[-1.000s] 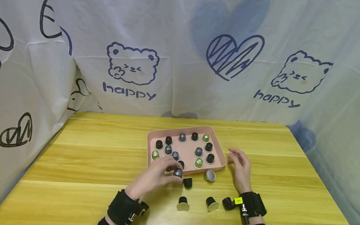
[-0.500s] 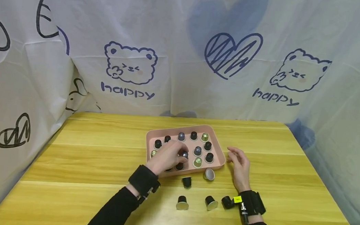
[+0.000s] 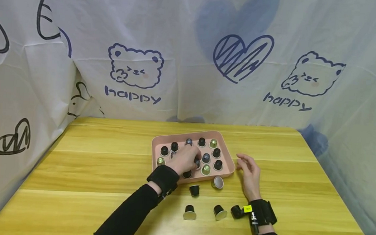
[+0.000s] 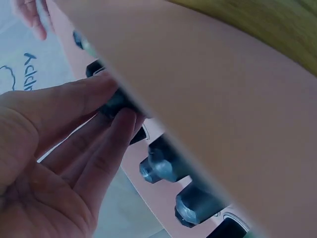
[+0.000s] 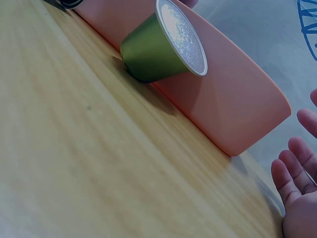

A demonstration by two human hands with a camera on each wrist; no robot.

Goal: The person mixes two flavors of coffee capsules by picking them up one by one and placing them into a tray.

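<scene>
My left hand (image 3: 184,160) reaches into the pink tray (image 3: 151,147) and pinches a dark blue-grey coffee capsule (image 3: 197,163) low between thumb and fingers. In the left wrist view the tray wall partly covers that capsule (image 4: 115,103). Around it, several upright capsules stand on the tray floor: black, blue-grey, and green ones such as a shiny green capsule (image 3: 205,169). To the right of the tray, my right hand (image 3: 250,177) rests by the table with relaxed fingers, holding nothing. A tipped green capsule (image 5: 153,52) lies against the tray's outer wall in the right wrist view.
In front of the tray on the wooden table (image 3: 73,196) are a black capsule (image 3: 194,190), a second black capsule (image 3: 189,211) and a third black capsule (image 3: 220,212). A printed white cloth (image 3: 195,96) hangs behind the table and along its sides.
My left hand has carried the blue-grey capsule from the tray's front edge inward and to the right, down among the other capsules. The right hand has stayed in place.
</scene>
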